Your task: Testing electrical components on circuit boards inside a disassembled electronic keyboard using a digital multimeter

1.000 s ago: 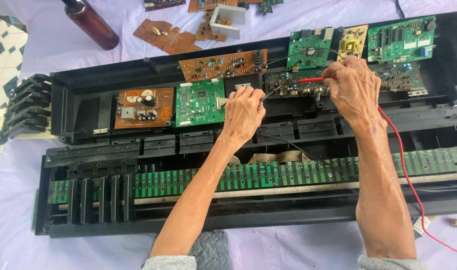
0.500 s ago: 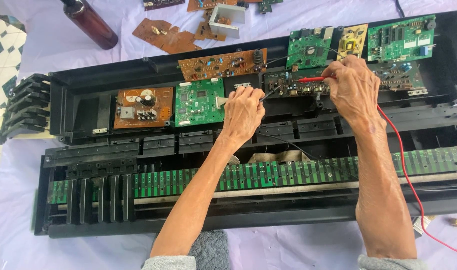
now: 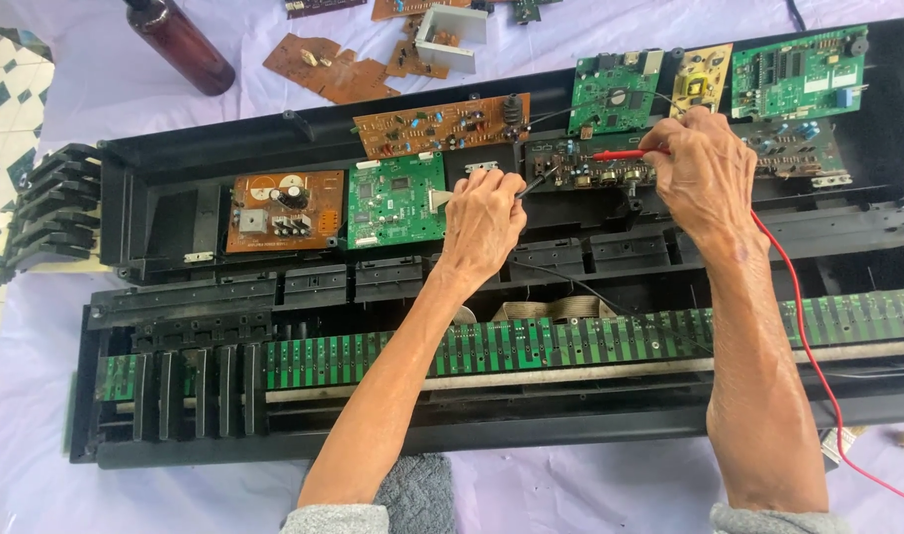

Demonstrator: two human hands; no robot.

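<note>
A big black keyboard case [image 3: 126,198] is lying open across the middle of the frame, with its insides showing. A long green strip board [image 3: 570,341] is running along its lower part.

Going left to right inside the case, a brown board [image 3: 284,210] is sitting at the left, then a green board [image 3: 396,200]. The left hand [image 3: 483,220] is curling its fingers tight around a black probe [image 3: 533,183] at the centre. The right hand [image 3: 704,173] is pinching a red probe [image 3: 625,154] at the upper right. Both tips are touching one dark board [image 3: 590,170] between the hands. A red wire [image 3: 813,346] is trailing down the right side.

Three green boards are leaning along the upper right. One dark brown bottle [image 3: 180,44] is lying at the upper left, on the pale cloth [image 3: 37,415].
</note>
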